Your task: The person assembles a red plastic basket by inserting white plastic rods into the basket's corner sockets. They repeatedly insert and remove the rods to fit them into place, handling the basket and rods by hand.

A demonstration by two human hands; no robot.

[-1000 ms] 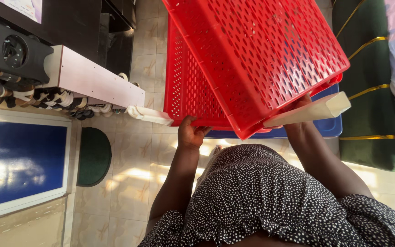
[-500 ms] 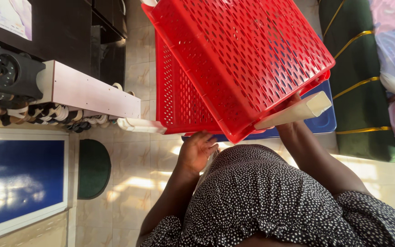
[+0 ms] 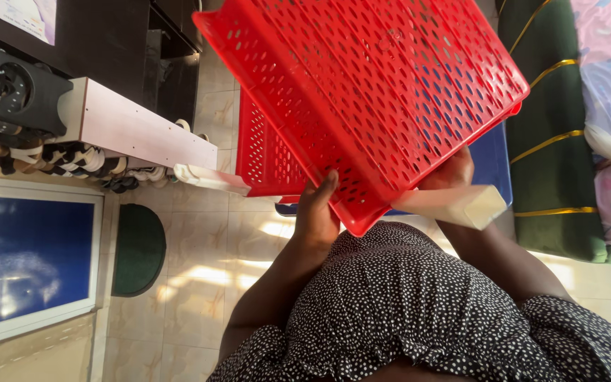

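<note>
Here's the big red perforated plastic crate (image 3: 390, 92), tilted up in front of the person's chest with its slatted base facing the camera and one corner pointing down toward the dotted black-and-white dress (image 3: 404, 304). The left hand (image 3: 316, 212) presses flat against the crate's lower left edge, thumb up on the plastic, fingers wrapped behind out of sight, so it is clamped on the rim. The right hand (image 3: 450, 173) sits just under the lower right edge, mostly hidden by the crate; it touches the plastic, and a pale cream rectangular block (image 3: 454, 204) lies just below it, but whether the fingers close on crate or block I cannot tell. The crate's long axis runs from lower left up to upper right, above and away from both hands, the left one nearer the low corner. Behind it stands a second red perforated crate (image 3: 266, 152), over the beige tiled floor (image 3: 199, 269), with a blue plastic box (image 3: 493, 159) beyond.
</note>
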